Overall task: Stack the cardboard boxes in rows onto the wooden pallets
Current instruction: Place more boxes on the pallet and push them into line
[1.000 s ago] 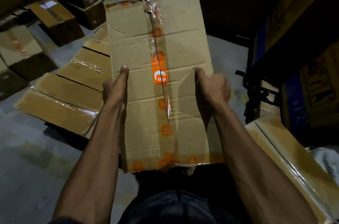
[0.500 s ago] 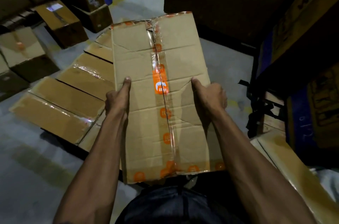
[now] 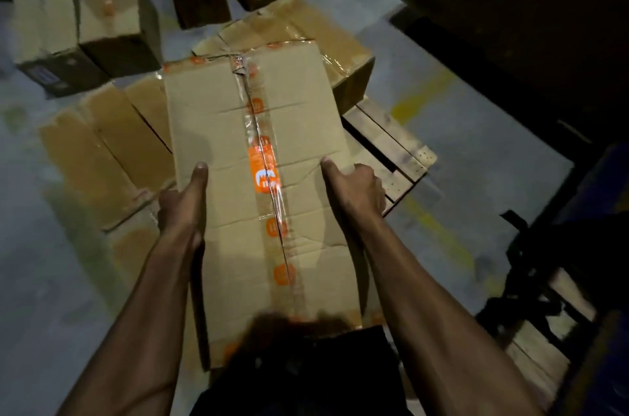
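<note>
Item: cardboard box, sealed with clear tape bearing orange logos, unreadable. We hold it by both sides, left grip and right grip clasping it, above the wooden pallet and its stacked boxes.

The box hides the fingers of both hands, the left hand and the right hand, leaving only thumbs on top. It also covers most of the pallet. Its near end is lost behind a dark blur, perhaps clothing. The floor boxes are smeared.
</note>
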